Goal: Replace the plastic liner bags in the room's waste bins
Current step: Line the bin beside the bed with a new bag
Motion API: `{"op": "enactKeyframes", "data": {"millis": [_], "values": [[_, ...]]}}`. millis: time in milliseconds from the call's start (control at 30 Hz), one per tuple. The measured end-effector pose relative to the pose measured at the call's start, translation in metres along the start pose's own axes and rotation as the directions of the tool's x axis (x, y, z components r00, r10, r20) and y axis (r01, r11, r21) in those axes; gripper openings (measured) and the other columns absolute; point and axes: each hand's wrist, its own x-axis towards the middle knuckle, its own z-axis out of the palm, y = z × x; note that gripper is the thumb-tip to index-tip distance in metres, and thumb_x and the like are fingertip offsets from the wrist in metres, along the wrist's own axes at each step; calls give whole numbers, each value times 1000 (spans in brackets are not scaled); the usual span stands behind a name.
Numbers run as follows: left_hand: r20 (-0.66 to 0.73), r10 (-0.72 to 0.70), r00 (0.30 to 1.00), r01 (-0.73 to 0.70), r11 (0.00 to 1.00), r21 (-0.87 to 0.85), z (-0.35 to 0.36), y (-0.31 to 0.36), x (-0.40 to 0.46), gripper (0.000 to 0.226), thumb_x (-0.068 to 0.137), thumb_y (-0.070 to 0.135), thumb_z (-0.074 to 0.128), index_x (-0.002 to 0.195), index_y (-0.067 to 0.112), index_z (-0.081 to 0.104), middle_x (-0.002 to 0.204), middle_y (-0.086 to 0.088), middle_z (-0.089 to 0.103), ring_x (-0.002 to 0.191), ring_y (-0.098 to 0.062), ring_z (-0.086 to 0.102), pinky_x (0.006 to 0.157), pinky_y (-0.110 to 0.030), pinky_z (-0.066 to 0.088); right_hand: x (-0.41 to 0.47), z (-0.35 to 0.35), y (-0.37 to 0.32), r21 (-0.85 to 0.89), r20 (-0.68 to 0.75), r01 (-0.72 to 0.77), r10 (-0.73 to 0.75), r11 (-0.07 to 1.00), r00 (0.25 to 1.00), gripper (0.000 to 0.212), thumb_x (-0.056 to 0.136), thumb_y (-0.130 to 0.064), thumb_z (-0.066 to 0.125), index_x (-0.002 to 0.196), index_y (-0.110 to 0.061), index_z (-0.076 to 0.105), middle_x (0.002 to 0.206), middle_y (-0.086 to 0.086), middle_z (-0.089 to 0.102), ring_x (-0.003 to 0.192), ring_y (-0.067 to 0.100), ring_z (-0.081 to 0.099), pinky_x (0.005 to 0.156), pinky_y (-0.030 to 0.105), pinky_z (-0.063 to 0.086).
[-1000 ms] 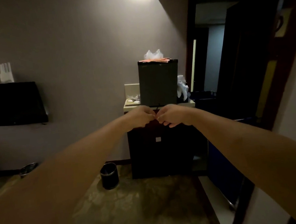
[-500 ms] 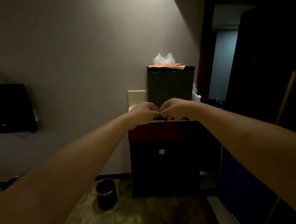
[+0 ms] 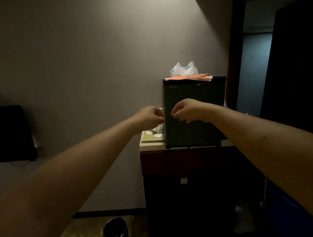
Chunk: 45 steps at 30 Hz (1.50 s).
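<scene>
A small black round waste bin (image 3: 116,236) stands on the patterned floor at the bottom, left of a dark cabinet (image 3: 188,201). Both my arms stretch forward at chest height. My left hand (image 3: 149,117) and my right hand (image 3: 187,111) hang in front of a dark mini fridge (image 3: 197,133), fingers curled, thumbs against fingertips, a small gap between them. Nothing shows between the fingers in this dim light. A crumpled clear plastic bag (image 3: 183,70) lies on top of the fridge, on an orange cloth (image 3: 188,77).
The fridge sits on the cabinet's pale top, next to a tray (image 3: 152,139) with white cups. A black wall-mounted screen (image 3: 4,133) is at the left. A dark doorway (image 3: 257,61) and dark furniture fill the right side.
My hands were touching knuckle to knuckle and have drawn slightly apart. The view has moved closer to the cabinet and tilted up, so the bin sits lower in frame.
</scene>
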Motion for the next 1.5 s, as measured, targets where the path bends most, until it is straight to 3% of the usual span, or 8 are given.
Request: {"op": "enactKeyframes", "data": {"millis": [400, 500, 700, 800, 933, 1100, 1300, 1500], "values": [[-108, 123, 986, -109, 986, 124, -2, -3, 248, 28, 96, 20, 62, 125, 19, 64, 119, 2, 64, 105, -12, 61, 83, -24, 51, 220, -69, 88, -50, -108, 119, -124, 992, 986, 20, 96, -16, 62, 115, -21, 68, 103, -2, 64, 86, 9, 63, 65, 20, 50], [-118, 151, 981, -127, 974, 190, -5, -11, 303, 27, 95, 20, 62, 121, 20, 67, 120, 2, 65, 106, -13, 61, 93, -32, 54, 271, -78, 110, -93, -124, 127, -138, 988, 983, 24, 94, -16, 64, 117, -23, 68, 111, -4, 64, 93, 6, 62, 70, 19, 50], [-181, 245, 952, -194, 946, 258, -26, -25, 412, 26, 93, 20, 59, 116, 17, 70, 114, 0, 63, 99, -16, 61, 82, -30, 54, 369, -107, 132, -179, -284, 125, -173, 976, 943, 29, 90, -14, 58, 114, -25, 72, 116, -1, 66, 100, 14, 61, 81, 26, 51], [-199, 283, 938, -238, 945, 224, -41, -34, 469, 29, 93, 18, 59, 120, 15, 69, 117, -1, 65, 100, -15, 62, 87, -29, 53, 419, -125, 135, -220, -367, 122, -198, 968, 909, 31, 87, -14, 58, 111, -26, 73, 120, -2, 67, 109, 15, 61, 94, 30, 49], [-183, 300, 936, -267, 946, 181, -57, -49, 542, 32, 91, 18, 62, 121, 15, 69, 122, -1, 67, 104, -16, 63, 89, -27, 52, 483, -147, 136, -234, -488, 99, -204, 967, 848, 26, 88, -15, 57, 102, -27, 75, 111, -6, 71, 102, 13, 64, 93, 36, 54], [-87, 295, 952, -282, 950, 136, -61, -62, 621, 33, 92, 14, 63, 124, 14, 68, 126, -3, 64, 108, -17, 61, 95, -28, 50, 549, -171, 150, -226, -401, -8, -85, 974, 912, 26, 90, -13, 61, 110, -25, 72, 131, 1, 61, 108, 17, 59, 84, 26, 50], [-5, 321, 947, -317, 938, 142, -50, -71, 692, 36, 91, 5, 56, 117, 23, 74, 126, 5, 50, 93, -9, 59, 67, -16, 45, 585, -191, 176, -290, -353, -142, 32, 946, 935, 28, 90, -18, 65, 116, -28, 68, 148, 4, 46, 102, 17, 57, 88, 30, 48], [-2, 328, 945, -319, 920, 228, -36, -70, 723, 37, 90, 7, 54, 117, 22, 75, 128, 2, 68, 110, -17, 64, 101, -30, 49, 586, -203, 186, -356, -242, -183, 99, 916, 965, 41, 92, -22, 65, 132, -30, 61, 150, -4, 46, 131, 21, 48, 98, 26, 35]]}}
